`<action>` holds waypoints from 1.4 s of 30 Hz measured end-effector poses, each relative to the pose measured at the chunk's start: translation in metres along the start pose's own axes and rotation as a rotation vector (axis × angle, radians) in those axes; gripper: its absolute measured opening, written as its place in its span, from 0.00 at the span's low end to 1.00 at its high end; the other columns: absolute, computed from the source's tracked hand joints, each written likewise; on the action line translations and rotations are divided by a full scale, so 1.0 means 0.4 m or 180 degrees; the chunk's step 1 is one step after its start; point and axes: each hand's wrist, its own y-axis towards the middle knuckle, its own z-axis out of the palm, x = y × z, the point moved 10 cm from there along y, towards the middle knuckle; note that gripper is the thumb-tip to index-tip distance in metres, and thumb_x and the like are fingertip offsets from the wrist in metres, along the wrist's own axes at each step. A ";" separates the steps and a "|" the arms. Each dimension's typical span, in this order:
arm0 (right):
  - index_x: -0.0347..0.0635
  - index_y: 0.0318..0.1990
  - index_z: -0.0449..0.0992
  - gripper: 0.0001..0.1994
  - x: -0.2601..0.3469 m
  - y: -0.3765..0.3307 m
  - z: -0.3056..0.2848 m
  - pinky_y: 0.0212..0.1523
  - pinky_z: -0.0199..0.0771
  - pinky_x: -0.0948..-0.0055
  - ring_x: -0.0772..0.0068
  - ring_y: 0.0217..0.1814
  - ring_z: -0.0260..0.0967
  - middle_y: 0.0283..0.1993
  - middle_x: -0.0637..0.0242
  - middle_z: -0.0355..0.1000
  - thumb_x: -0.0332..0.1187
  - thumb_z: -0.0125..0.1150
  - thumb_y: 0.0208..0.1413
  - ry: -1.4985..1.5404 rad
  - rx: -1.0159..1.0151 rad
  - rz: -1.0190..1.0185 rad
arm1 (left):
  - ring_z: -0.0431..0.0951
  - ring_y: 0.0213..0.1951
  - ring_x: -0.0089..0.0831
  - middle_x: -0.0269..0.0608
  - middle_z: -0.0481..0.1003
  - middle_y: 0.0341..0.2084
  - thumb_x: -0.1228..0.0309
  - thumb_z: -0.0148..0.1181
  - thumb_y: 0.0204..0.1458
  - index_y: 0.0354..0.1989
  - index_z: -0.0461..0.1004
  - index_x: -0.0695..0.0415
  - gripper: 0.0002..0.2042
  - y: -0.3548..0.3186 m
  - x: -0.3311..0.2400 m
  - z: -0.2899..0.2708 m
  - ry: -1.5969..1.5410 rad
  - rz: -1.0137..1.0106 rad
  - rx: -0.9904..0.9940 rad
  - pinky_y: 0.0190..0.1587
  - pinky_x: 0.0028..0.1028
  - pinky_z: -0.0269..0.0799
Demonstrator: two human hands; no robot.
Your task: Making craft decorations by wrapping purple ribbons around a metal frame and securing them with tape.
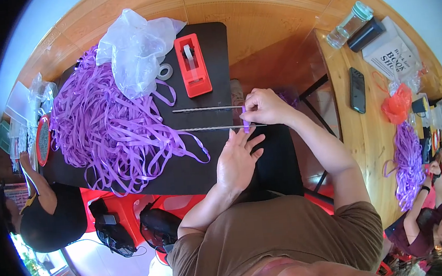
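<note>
Two thin twisted metal rods, an upper rod (208,108) and a lower rod (209,128), stick out side by side over the dark table's right edge. A short purple ribbon (246,117) spans them near their right ends. My right hand (266,107) pinches this ribbon from the right, fingers closed. Just below the lower rod, my left hand (236,163) is palm up with its fingers spread, fingertips close to the ribbon's lower end. To the left lies a large tangled heap of purple ribbon loops (104,122), one strand trailing toward my left hand.
On the dark table (193,177) are a red tape dispenser (192,67), a tape roll (164,72) and a clear plastic bag (137,50). The wooden table (358,142) at right holds a phone (357,90), bottles and another ribbon bundle (408,163). Other people sit at both sides.
</note>
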 end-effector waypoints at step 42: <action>0.34 0.35 0.79 0.12 -0.114 -0.144 0.048 0.48 0.63 0.74 0.75 0.44 0.68 0.40 0.63 0.74 0.35 0.57 0.58 0.3487 -0.1519 -0.0042 | 0.61 0.58 0.37 0.40 0.61 0.59 0.50 0.42 0.59 0.59 0.62 0.59 0.28 0.001 0.002 0.005 -0.0130 0.0030 0.0114 0.55 0.34 0.55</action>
